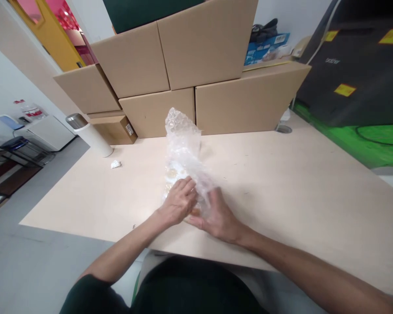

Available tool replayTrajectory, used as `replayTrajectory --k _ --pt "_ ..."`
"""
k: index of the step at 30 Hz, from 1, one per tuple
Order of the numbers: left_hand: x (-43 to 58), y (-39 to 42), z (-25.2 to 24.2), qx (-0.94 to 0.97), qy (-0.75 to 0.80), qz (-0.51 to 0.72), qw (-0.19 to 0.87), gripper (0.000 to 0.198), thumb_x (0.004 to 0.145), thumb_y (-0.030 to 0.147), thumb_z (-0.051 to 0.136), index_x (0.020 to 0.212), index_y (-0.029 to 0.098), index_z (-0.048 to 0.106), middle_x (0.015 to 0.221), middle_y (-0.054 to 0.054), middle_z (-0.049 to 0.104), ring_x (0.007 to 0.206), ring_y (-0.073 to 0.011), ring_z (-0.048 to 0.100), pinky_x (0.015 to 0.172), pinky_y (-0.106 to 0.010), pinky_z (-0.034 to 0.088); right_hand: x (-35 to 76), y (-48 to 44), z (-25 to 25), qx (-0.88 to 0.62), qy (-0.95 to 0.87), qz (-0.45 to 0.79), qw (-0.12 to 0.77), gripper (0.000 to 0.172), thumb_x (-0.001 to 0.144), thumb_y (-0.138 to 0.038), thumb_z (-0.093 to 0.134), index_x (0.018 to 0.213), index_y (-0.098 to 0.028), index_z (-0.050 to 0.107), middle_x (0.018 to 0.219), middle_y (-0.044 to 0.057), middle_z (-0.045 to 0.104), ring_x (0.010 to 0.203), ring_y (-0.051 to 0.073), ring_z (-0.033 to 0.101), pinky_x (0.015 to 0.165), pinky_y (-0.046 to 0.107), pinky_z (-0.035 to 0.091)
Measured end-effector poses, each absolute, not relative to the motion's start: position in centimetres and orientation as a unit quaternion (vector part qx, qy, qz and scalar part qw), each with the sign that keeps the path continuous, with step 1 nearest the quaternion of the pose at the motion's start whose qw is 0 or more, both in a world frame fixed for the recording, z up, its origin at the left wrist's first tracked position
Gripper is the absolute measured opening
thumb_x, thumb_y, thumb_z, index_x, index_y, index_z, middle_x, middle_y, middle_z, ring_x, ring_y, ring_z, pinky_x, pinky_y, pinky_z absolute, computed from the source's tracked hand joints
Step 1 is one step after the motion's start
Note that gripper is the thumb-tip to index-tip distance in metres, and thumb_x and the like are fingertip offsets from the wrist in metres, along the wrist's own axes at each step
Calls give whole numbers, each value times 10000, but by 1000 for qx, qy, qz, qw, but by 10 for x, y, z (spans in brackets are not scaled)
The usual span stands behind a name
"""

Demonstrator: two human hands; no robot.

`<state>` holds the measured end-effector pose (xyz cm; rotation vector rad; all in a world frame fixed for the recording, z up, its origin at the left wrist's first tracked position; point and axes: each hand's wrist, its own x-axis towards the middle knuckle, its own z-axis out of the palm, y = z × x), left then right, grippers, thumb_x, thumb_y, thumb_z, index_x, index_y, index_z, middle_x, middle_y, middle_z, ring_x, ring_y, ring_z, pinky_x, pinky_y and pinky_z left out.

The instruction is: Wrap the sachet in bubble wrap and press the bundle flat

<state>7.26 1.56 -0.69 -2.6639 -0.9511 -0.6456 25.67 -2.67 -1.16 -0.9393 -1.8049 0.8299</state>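
Observation:
A clear sheet of bubble wrap [183,141] stretches away from me across the pale table [281,183], its far end crumpled near the cardboard boxes. Something with white and yellowish parts shows through its near end, too unclear to name. My left hand [180,198] lies over this near end with its fingers curled in on the wrap. On the other side, my right hand [221,216] grips the right edge of the wrap, thumb toward the near corner and fingers slightly blurred.
Stacked cardboard boxes [157,111] line the table's back edge. A white bottle with a metal cap [93,137] stands at the left, near a small crumpled white scrap [116,164]. Beyond the right side is a large black case [356,74] with yellow labels.

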Motion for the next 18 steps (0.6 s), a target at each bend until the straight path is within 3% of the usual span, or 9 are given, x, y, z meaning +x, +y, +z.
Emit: replayTrajectory --k 4,6,9,11,13,14,16,18 --pt "64 -2 6 -878 -347 -322 68 166 905 186 525 922 176 689 1063 -123 702 974 -238 667 820 -380 549 268 -15 -8 -399 -666 329 537 268 887 -379 609 1108 -229 631 1080 89 659 996 254 636 877 437 526" --pt "39 -12 9 -816 -424 -391 28 164 924 186 536 1009 188 675 1161 -122 686 1030 -226 672 840 -364 558 276 -5 -3 -415 -595 379 574 157 868 -342 615 963 -229 668 900 37 678 823 200 644 755 367 529" --pt "-14 -28 2 -665 -573 -479 -6 129 904 242 593 1012 204 653 1061 -74 693 944 -208 684 779 -340 568 286 12 4 -450 -436 440 643 176 720 -327 741 843 -218 678 809 0 685 726 165 624 678 321 502" --pt "-46 -41 -6 -562 -667 -488 -39 329 888 274 603 1209 215 565 1080 -73 674 772 -173 667 737 -367 578 291 22 8 -472 -338 465 669 223 613 -296 794 778 -206 674 781 -7 682 680 146 600 599 284 464" --pt "-66 -52 -10 -520 -731 -442 0 596 825 270 656 1378 205 443 1224 -136 587 869 -220 650 758 -433 574 295 28 11 -488 -276 484 672 275 537 -257 820 763 -203 674 760 -15 670 651 130 582 535 252 415" --pt "-70 -56 -10 -519 -744 -418 45 629 811 269 664 1394 194 441 1269 -163 544 979 -267 628 816 -486 556 297 31 12 -494 -260 492 668 292 519 -247 824 767 -206 675 756 -17 664 642 125 578 514 243 400" --pt "-65 -61 -5 -552 -731 -381 125 455 833 294 642 1271 184 581 1237 -168 552 1135 -333 552 938 -564 480 301 34 12 -503 -248 502 658 295 520 -251 816 776 -219 672 758 -17 656 620 121 571 486 237 391" --pt "-47 -56 5 -614 -691 -368 97 227 898 349 574 1016 200 698 1052 -122 642 1069 -310 575 964 -536 454 304 36 11 -509 -247 501 655 285 523 -259 812 768 -229 669 763 -16 652 598 116 559 460 232 392"
